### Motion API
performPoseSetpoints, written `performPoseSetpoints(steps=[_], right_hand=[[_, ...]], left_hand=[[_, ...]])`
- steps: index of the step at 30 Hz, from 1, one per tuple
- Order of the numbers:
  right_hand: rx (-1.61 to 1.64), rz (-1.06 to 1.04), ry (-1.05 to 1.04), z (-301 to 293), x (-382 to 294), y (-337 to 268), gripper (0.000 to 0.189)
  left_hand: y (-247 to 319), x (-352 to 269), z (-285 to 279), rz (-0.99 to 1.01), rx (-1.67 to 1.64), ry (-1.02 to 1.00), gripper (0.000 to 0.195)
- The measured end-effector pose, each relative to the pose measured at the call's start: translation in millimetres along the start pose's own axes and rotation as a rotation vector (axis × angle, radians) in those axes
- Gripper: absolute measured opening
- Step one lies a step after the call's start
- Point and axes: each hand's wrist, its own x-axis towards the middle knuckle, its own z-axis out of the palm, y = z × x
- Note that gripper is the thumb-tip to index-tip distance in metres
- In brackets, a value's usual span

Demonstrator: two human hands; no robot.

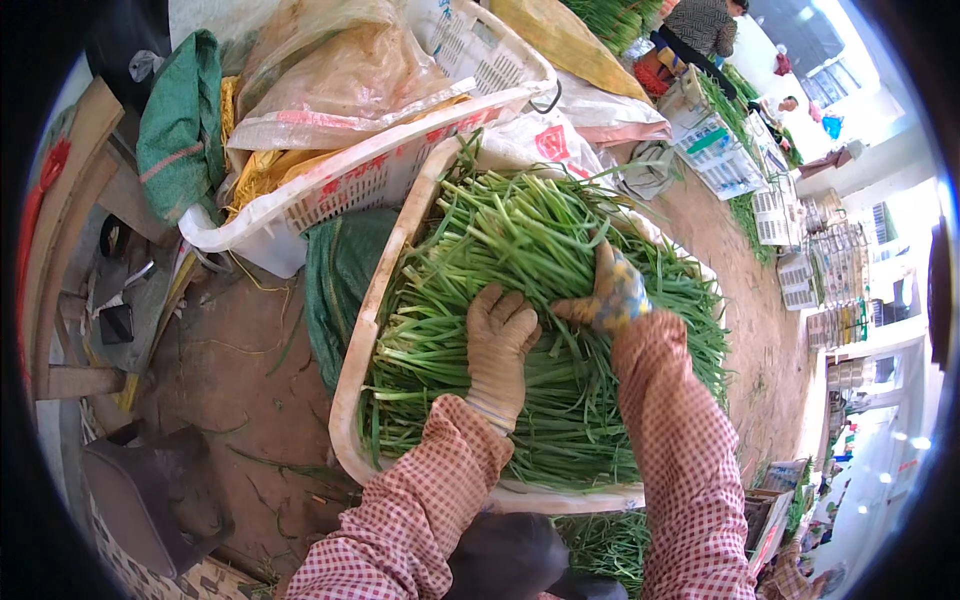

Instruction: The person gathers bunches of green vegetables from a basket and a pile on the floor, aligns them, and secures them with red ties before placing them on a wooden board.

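Observation:
A white plastic crate [352,375] full of long green leafy stalks [570,427], perhaps garlic chives, lies before me. My left hand [501,349], in a tan glove, rests on the stalks near the middle with its fingers bent; whether it grips any is unclear. To its right, my right hand [611,292], in a patterned blue and yellow glove with tan fingers, lies against the right side of an upper bunch [525,225]. Its thumb points left and other fingers reach up among the leaves, partly hidden. The pale stalk ends point mostly left.
Behind stands another white crate [262,217] with plastic and yellow sacks. Green woven sacks [180,135] lie at the left. A brown plastic stool [150,495] is at lower left. Stacked crates [832,262] line the right side. A co-worker [701,34] is at the upper right.

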Motion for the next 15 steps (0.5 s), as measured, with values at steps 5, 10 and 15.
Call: performPoseSetpoints(steps=[5,10,15], right_hand=[[0.008,-0.032,0.081,23.4,-15.6,8.1,0.100],[-0.418,0.027,-0.036,10.3,14.6,13.4,0.106],[-0.077,0.073,-0.100,18.8,17.0,34.5,0.104]], left_hand=[[-0.6,-4.4,3.4,-0.018,0.040,0.056,0.052],[-6.4,-3.6,3.5,-0.030,0.027,0.073,0.046],[-1.6,-4.2,2.3,-0.097,0.038,0.046,0.043]])
